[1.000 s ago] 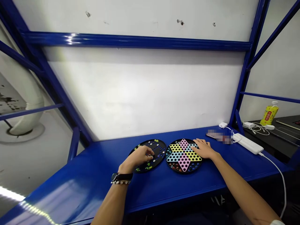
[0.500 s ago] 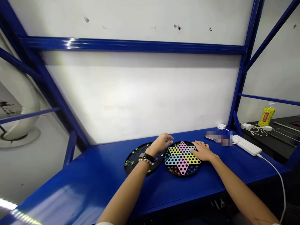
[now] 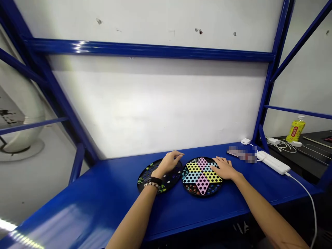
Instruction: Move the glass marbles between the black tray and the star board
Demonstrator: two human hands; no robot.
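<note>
My left hand [image 3: 169, 162], with a watch strap and a bead bracelet at the wrist, hovers over a round black tray [image 3: 141, 174]. Its thumb and forefinger are slightly apart, and I see nothing between them; part of the tray is hidden beneath. Green-yellow marbles and a few white ones lie on that tray. Just right of it is a round Chinese checkers board [image 3: 202, 175] with a pink, yellow and light-blue star full of holes. Red, blue and teal marbles sit in its rim sections. My right hand [image 3: 223, 167] lies spread on the board's right edge.
Both boards rest on a blue table [image 3: 114, 186] against a white wall. A blurred phone [image 3: 241, 154] and a white power strip [image 3: 274, 162] with a cable are on the right. A yellow drink bottle [image 3: 296, 129] stands on a dark table beyond the blue frame.
My left hand has moved left, away from the checkers board and back over the black tray. My right hand stays where it was on the board's edge.
</note>
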